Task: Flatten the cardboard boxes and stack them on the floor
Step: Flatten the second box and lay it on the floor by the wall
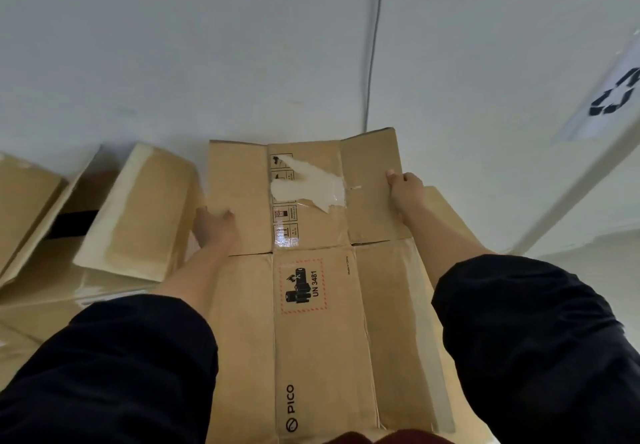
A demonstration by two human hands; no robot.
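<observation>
Flattened cardboard box (311,270) between both hands, left hand (213,227) and right hand (405,189) gripping its side edges.

Bare pale floor (173,62) lies open ahead; brown open cardboard boxes (138,211) crowd the left, a white recycling-marked panel (588,152), possibly a bin, blocks the right.

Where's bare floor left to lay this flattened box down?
Bare floor lies right of the flattened box, between the grey cable and the white recycling bin. The left is crowded with unflattened boxes. Both hands, left hand and right hand, grip the flaps.
</observation>
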